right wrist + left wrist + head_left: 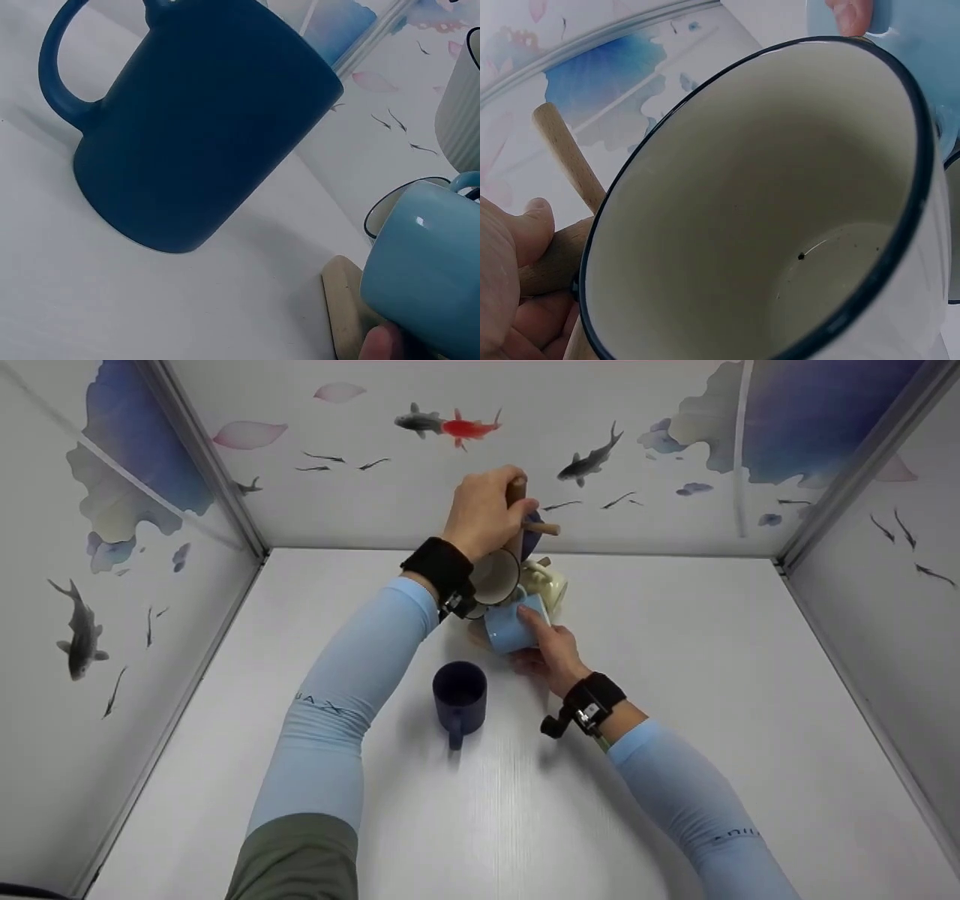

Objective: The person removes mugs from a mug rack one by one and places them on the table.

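A glossy light-blue ceramic mug (510, 628) sits just above the middle of the head view, tipped on its side, and the right hand (551, 649) reaches up from the lower right with its fingers curled around the mug's body; the right wrist view shows a fingertip pressed under its blue wall. Directly above it hangs a white enamel mug with a dark rim (495, 577), its cream inside open toward the viewer. The left hand (480, 510) is raised at the top centre, its fingers wrapped tight around the wooden post of a mug rack (516, 495), from which a short peg sticks out to the right; the left wrist view shows thumb and fingers closed on the wood just beside the enamel rim. A pale cream mug (547, 583) sits behind, touching the cluster. The rack's wooden base (341, 304) lies flat under the blue mug. A matte navy mug (459, 697) stands upright below and left of centre, near the cluster, handle toward the viewer. The white tabletop (712, 697) spreads wide on both sides, bounded by fish-painted walls (360, 427) at the back and flanks.
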Demonstrator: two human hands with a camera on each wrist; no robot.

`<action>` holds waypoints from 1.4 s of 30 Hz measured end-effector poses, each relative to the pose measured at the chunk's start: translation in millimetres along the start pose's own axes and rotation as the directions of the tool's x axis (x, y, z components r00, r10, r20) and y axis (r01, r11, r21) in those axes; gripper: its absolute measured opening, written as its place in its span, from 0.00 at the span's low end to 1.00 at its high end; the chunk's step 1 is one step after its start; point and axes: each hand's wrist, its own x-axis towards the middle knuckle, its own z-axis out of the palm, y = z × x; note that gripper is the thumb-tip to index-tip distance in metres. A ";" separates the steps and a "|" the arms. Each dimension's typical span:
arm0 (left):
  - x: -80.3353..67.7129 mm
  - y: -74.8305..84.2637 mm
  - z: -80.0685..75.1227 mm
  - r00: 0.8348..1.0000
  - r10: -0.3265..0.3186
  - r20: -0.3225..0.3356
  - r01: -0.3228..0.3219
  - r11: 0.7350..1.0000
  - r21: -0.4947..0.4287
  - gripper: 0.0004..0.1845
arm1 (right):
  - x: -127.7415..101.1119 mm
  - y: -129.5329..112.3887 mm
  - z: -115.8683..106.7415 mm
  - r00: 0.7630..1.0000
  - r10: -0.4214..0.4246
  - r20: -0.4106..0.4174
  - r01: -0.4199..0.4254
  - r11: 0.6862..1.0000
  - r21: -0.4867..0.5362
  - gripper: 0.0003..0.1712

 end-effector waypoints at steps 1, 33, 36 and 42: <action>0.1 0.2 0.0 1.000 -0.004 0.002 0.004 1.000 0.003 0.16 | 0.3 0.6 0.6 1.000 -0.007 -0.007 0.007 1.000 0.009 0.53; 0.1 1.9 -1.1 1.000 -0.004 -0.003 0.004 1.000 -0.014 0.16 | 0.8 7.9 3.4 0.981 -0.149 -0.123 0.158 0.986 0.061 0.49; -0.5 1.6 -1.1 1.000 -0.004 -0.002 0.004 1.000 -0.018 0.16 | 0.4 7.4 2.3 0.980 -0.159 -0.120 0.168 0.984 0.063 0.47; -0.4 0.1 -0.6 1.000 0.007 -0.010 -0.007 1.000 -0.021 0.16 | -2.5 6.0 1.1 0.977 -0.179 -0.119 0.185 0.982 0.040 0.44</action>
